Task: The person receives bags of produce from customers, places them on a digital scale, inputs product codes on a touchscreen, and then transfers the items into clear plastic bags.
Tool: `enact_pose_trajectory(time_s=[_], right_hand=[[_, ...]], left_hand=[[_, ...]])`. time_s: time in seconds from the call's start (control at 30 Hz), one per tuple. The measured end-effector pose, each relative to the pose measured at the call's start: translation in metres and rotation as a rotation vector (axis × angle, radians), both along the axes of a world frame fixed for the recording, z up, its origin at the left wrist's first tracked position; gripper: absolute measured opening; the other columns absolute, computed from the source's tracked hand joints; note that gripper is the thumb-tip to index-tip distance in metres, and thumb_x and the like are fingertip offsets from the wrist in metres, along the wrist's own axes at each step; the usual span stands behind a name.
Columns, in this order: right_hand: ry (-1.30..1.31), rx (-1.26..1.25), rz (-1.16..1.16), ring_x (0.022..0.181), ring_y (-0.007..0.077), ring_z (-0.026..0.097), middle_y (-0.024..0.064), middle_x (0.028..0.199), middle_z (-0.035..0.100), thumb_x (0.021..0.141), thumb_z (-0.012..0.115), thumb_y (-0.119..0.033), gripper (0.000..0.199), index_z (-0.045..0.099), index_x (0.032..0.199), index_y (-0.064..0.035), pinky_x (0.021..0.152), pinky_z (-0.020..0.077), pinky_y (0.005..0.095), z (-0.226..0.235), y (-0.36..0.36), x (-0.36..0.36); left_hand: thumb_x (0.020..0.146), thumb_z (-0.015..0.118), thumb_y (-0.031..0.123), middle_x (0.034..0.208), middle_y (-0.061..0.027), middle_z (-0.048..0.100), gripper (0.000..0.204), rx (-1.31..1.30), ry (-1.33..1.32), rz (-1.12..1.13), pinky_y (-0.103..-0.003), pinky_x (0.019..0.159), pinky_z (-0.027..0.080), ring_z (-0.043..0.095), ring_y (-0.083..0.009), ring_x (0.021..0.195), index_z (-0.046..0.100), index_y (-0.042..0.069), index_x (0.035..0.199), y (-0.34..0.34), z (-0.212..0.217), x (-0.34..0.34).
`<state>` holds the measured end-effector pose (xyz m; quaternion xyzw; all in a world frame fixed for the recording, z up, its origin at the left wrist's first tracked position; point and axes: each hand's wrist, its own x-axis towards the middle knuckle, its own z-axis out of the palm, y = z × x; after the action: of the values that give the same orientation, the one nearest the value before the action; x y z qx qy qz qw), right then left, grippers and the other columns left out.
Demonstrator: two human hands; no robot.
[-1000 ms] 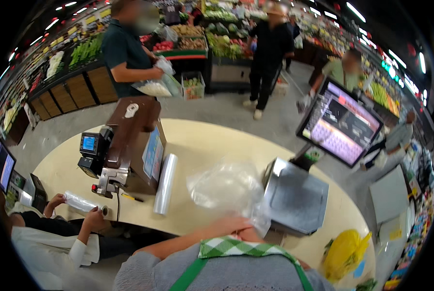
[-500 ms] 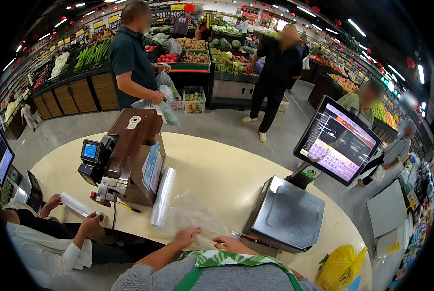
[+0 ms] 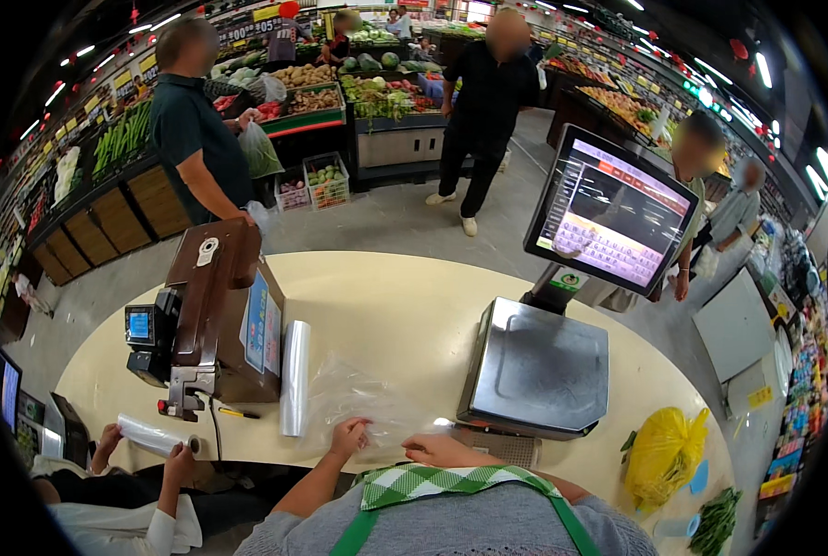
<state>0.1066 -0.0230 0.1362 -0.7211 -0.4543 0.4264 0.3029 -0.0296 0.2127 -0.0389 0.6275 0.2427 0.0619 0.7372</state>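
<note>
You stand behind a curved cream counter (image 3: pixel 405 306) in a produce market, with vegetable stands and shoppers across the grey floor beyond it. At the far left, another person's hands hold a roll of clear film (image 3: pixel 155 434) just off the counter's edge. On the counter sits a brown machine (image 3: pixel 215 315) with a small screen, and a roll of plastic bags (image 3: pixel 294 378) lies just beside its right side. A clear plastic bag (image 3: pixel 363 398) lies flat on the counter right in front of you. Your left hand (image 3: pixel 347 434) pinches its near edge, the grip closed on the plastic; your right hand (image 3: pixel 444 450) rests on the counter at the bag's right edge, and you cannot tell whether it grasps anything. To the right stands a steel scale (image 3: pixel 539 366) with a bare pan, and a touchscreen (image 3: pixel 610 208) rises behind it.

Half a second ago the bag lay lower and closer to you; it is now spread flatter and the scale sits nearer the middle of the view.

At the right, a yellow bag (image 3: pixel 664 452) bulges, its contents hidden, near loose green beans (image 3: pixel 715 519).
</note>
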Motion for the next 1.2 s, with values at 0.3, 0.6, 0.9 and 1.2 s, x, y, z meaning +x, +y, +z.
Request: enact_pose_trajectory(time_s=[0.3, 0.6, 0.9, 1.2], right_hand=[[0.023, -0.014, -0.037, 0.105, 0.0336, 0.065, 0.02, 0.114, 0.067, 0.097, 0.055, -0.037, 0.044, 0.058, 0.124, -0.002, 0.09, 0.0501, 0.0388, 0.0, -0.001, -0.001], [-0.017, -0.083, -0.007, 0.11, 0.0366, 0.062, 0.0224, 0.118, 0.064, 0.097, 0.051, -0.038, 0.047, 0.058, 0.127, -0.0016, 0.095, 0.0473, 0.0418, 0.026, -0.001, -0.003], [-0.267, 0.475, -0.647, 0.104, 0.0304, 0.063, 0.0165, 0.112, 0.065, 0.093, 0.06, -0.024, 0.035, 0.061, 0.121, -0.0028, 0.091, 0.0486, 0.0395, 0.079, -0.053, 0.0], [-1.031, 0.654, -1.647, 0.099, 0.0246, 0.061, 0.0134, 0.107, 0.064, 0.079, 0.076, -0.012, 0.04, 0.057, 0.112, 0.001, 0.089, 0.0475, 0.0349, 0.125, -0.226, 0.13]], left_hand=[[0.092, 0.059, 0.004, 0.074, -0.0075, 0.066, 0.018, 0.105, 0.056, 0.024, -0.028, 0.047, 0.046, 0.053, -0.0104, 0.048, 0.067, -0.003, 0.107, -0.005, 0.005, 0.004], [0.089, 0.057, 0.004, 0.085, -0.0073, 0.068, 0.024, 0.096, 0.11, -0.071, -0.027, 0.048, 0.045, 0.053, -0.0102, 0.051, 0.066, -0.002, 0.11, 0.015, -0.015, 0.007], [0.09, 0.053, 0.004, 0.097, -0.0051, 0.066, 0.029, 0.019, 0.196, -0.09, -0.024, 0.05, 0.045, 0.057, -0.0107, 0.061, 0.063, 0.001, 0.117, 0.033, 0.006, 0.013], [0.088, 0.058, 0.002, 0.133, -0.0093, 0.05, 0.05, 0.175, 0.11, 0.265, -0.025, 0.065, 0.049, 0.061, -0.014, 0.084, 0.048, 0.006, 0.137, 0.051, 0.061, 0.048]])
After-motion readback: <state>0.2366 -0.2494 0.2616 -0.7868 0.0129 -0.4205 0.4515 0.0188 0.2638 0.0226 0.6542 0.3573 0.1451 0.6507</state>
